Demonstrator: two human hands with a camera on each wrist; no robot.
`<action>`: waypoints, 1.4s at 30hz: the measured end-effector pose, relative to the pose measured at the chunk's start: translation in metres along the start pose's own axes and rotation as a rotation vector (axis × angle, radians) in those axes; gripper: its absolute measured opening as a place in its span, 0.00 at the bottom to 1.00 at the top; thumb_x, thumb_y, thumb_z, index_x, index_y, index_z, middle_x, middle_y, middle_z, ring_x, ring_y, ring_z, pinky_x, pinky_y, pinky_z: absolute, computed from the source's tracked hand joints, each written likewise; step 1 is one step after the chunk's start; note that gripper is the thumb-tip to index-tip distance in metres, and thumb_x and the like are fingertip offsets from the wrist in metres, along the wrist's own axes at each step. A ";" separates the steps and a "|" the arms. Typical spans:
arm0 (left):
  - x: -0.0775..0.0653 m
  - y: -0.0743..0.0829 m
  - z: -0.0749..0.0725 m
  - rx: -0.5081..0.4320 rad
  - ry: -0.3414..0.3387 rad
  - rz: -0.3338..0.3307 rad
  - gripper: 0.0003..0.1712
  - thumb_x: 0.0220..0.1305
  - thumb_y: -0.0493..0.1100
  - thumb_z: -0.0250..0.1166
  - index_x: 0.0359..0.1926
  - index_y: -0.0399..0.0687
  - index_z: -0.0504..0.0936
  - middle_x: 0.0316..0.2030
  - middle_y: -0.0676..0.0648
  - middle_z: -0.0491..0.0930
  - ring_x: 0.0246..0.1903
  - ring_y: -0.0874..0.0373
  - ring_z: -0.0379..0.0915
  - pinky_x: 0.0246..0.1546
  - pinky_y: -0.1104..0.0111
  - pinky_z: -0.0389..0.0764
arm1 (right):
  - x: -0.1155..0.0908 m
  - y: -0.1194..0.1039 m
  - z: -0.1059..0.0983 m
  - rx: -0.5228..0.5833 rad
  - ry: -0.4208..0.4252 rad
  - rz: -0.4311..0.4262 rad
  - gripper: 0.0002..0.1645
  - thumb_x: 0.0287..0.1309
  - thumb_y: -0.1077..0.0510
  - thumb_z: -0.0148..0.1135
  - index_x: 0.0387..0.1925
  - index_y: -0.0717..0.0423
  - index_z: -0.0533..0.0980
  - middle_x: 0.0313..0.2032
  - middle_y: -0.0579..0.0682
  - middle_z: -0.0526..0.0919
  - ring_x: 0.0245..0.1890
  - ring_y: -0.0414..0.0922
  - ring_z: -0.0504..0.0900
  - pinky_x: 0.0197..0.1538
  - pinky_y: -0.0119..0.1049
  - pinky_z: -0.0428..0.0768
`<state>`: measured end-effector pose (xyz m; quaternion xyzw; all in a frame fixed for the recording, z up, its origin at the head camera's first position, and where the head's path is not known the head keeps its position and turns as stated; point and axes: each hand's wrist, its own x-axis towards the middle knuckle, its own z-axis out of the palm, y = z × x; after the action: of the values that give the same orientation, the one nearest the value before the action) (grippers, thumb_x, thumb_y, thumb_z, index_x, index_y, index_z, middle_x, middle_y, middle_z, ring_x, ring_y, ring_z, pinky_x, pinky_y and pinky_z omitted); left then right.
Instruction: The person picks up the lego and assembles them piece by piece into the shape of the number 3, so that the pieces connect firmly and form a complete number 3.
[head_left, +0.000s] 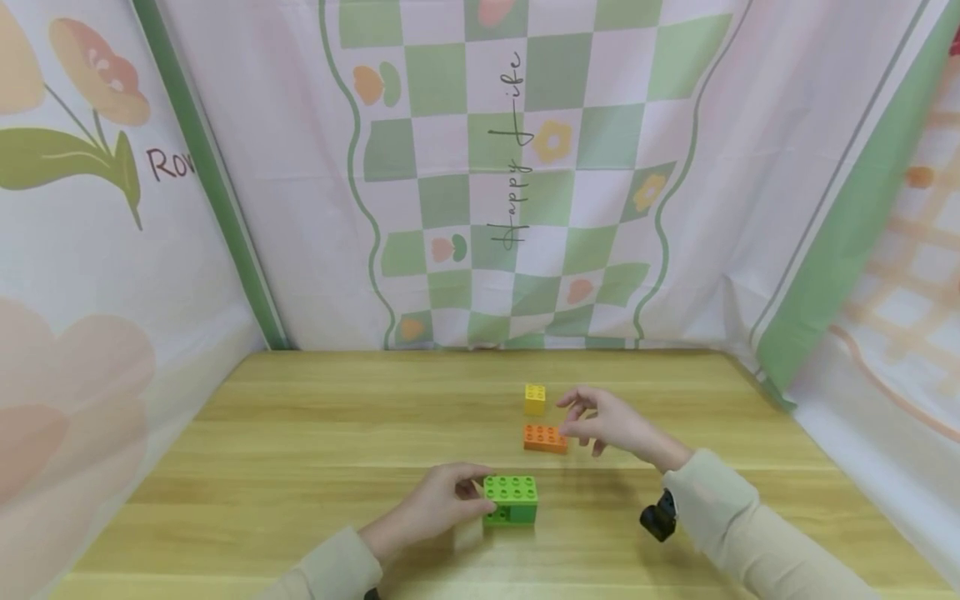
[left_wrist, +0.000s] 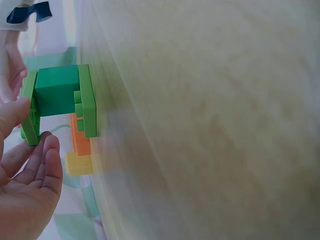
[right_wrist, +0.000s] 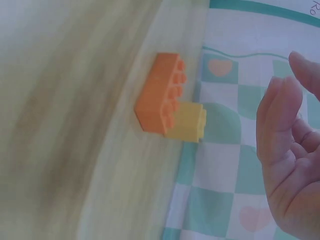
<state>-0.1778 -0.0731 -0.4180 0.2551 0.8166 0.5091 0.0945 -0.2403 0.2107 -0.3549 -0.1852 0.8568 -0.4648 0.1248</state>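
And there, we lose some fingertips of the left hand (head_left: 442, 504) behind the light- and dark-green stack of studded plastic bricks (head_left: 510, 492)! Over at the right hand (head_left: 611, 425), a fingertip hides a corner of the orange oblong studded plastic brick (head_left: 543, 439). From the right wrist, that brick masks part of the yellow studded plastic block (right_wrist: 187, 122), and the frame's edge crops the right hand. Beneath both hands, we get only blur from the pale wooden tabletop (left_wrist: 210, 125) in the wrist views.

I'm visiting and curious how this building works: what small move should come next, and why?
Probably lowering the right hand onto the rectangular orange plastic brick, since that hand looks empty and hovers close to it, while the left hand pinches the green studded plastic stack.
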 end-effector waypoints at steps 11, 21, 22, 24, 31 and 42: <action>0.000 0.002 0.000 0.009 -0.002 -0.001 0.25 0.55 0.42 0.68 0.53 0.38 0.76 0.36 0.56 0.75 0.32 0.64 0.72 0.36 0.72 0.76 | 0.009 -0.008 -0.011 -0.013 0.053 -0.001 0.29 0.53 0.52 0.66 0.52 0.62 0.68 0.37 0.55 0.73 0.27 0.50 0.74 0.25 0.42 0.78; 0.000 0.001 0.000 0.013 0.002 -0.011 0.25 0.55 0.42 0.68 0.53 0.39 0.76 0.37 0.56 0.75 0.33 0.64 0.72 0.36 0.73 0.75 | 0.016 -0.020 -0.019 0.008 0.080 -0.031 0.29 0.56 0.55 0.64 0.56 0.63 0.66 0.38 0.56 0.71 0.27 0.49 0.73 0.24 0.42 0.78; 0.000 0.001 0.000 0.014 0.001 -0.008 0.25 0.55 0.42 0.68 0.53 0.39 0.76 0.37 0.56 0.75 0.33 0.64 0.72 0.36 0.73 0.75 | 0.017 -0.021 -0.019 0.006 0.082 -0.034 0.29 0.56 0.56 0.64 0.56 0.62 0.66 0.38 0.56 0.71 0.27 0.49 0.74 0.24 0.42 0.78; 0.000 0.001 0.000 0.013 0.001 -0.005 0.25 0.55 0.42 0.68 0.53 0.39 0.76 0.37 0.56 0.75 0.33 0.64 0.72 0.36 0.72 0.75 | 0.018 -0.023 -0.019 0.003 0.089 -0.042 0.29 0.56 0.56 0.64 0.56 0.62 0.66 0.38 0.56 0.71 0.27 0.49 0.74 0.24 0.43 0.78; 0.000 0.001 0.000 0.011 0.003 0.006 0.25 0.55 0.42 0.68 0.53 0.38 0.76 0.37 0.56 0.75 0.32 0.64 0.72 0.36 0.73 0.76 | 0.024 -0.026 -0.022 -0.007 0.105 -0.052 0.28 0.56 0.57 0.63 0.56 0.62 0.66 0.39 0.57 0.71 0.28 0.51 0.74 0.24 0.44 0.78; -0.002 0.003 -0.001 0.004 0.002 0.016 0.24 0.55 0.41 0.68 0.53 0.38 0.76 0.38 0.55 0.76 0.32 0.64 0.72 0.36 0.73 0.76 | 0.037 -0.026 -0.030 -0.001 0.148 -0.037 0.31 0.55 0.54 0.64 0.58 0.60 0.65 0.43 0.58 0.70 0.32 0.53 0.75 0.28 0.43 0.79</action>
<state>-0.1759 -0.0734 -0.4156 0.2612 0.8158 0.5083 0.0891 -0.2796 0.2046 -0.3180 -0.1661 0.8605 -0.4788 0.0524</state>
